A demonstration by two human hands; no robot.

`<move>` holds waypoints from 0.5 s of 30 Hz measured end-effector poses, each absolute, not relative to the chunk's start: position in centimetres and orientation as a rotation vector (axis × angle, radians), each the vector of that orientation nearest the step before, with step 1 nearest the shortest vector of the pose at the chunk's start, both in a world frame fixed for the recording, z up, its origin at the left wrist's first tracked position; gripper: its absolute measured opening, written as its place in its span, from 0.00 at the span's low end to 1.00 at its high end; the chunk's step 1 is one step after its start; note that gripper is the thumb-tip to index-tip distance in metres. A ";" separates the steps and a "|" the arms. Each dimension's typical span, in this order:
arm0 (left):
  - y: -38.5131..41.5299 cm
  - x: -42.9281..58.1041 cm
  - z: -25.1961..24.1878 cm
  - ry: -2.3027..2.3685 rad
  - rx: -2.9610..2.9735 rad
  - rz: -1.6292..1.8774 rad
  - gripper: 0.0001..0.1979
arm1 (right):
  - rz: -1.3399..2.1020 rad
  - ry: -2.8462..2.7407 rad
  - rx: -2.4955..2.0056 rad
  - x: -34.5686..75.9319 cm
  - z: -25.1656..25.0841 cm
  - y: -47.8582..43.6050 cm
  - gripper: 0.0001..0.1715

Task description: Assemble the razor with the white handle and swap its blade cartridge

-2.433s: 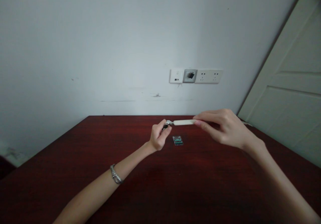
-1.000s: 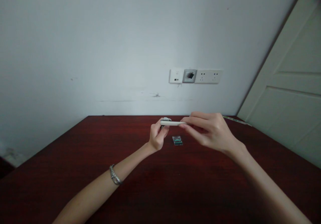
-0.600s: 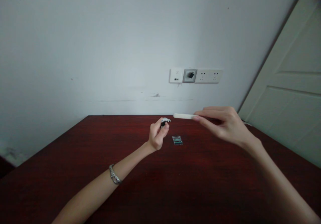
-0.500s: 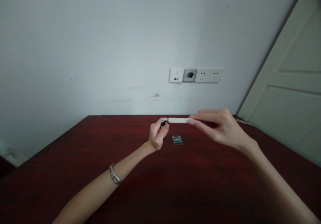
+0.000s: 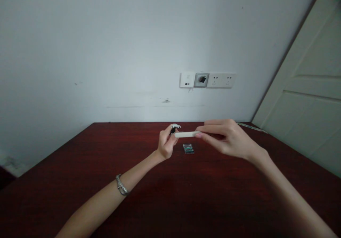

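My left hand (image 5: 165, 144) is closed around a small black object with a silvery top (image 5: 175, 126), whose kind I cannot make out. The silvery part juts out above the thumb and fingers. My right hand (image 5: 230, 138) pinches one end of a white rod-like stick (image 5: 185, 134) between thumb and fingers. The stick lies nearly level, and its far end is just below the silvery top, by the left fingertips; whether they touch is unclear. On the table below the stick is a small clear case (image 5: 188, 149) with green strips.
The dark red wooden table (image 5: 149, 209) reaches back to a pale wall (image 5: 119, 46) with switches and sockets (image 5: 221, 80). A thin patterned strip (image 5: 252, 127) lies along the back right edge. A white panelled door (image 5: 311, 99) stands at the right.
My right hand has moved slightly left and down with the white stick. The stick's end has dropped from beside the silvery top to below it. My left hand has stayed put.
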State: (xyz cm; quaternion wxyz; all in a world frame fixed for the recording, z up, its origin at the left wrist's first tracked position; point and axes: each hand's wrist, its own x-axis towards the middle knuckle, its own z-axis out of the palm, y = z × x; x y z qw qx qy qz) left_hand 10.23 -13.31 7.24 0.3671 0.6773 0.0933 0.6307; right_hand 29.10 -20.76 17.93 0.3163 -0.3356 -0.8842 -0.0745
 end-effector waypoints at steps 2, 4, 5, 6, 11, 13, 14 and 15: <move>-13.4 10.2 7.4 0.270 1.734 1.605 0.13 | -0.198 -2.269 -0.856 28.8 17.7 -20.6 0.16; -13.4 10.3 7.4 0.279 1.727 1.597 0.13 | -0.214 -2.251 -0.845 28.5 17.5 -20.5 0.16; -13.4 10.3 7.4 0.270 1.727 1.599 0.13 | -0.221 -2.277 -0.846 28.5 17.5 -20.5 0.16; -13.3 10.3 7.4 0.261 1.727 1.601 0.14 | -0.226 -2.305 -0.845 28.4 17.4 -20.4 0.16; -13.2 10.3 7.3 0.315 1.703 1.580 0.14 | -0.265 -2.191 -0.825 28.4 17.2 -20.3 0.16; -13.2 10.3 7.3 0.329 1.712 1.571 0.14 | -0.270 -2.212 -0.846 28.4 17.2 -20.3 0.16; -13.2 10.3 7.2 0.330 1.721 1.566 0.14 | -0.261 -2.238 -0.847 28.4 17.2 -20.3 0.16; -13.2 10.3 7.2 0.331 1.728 1.563 0.14 | -0.246 -2.260 -0.844 28.4 17.2 -20.3 0.16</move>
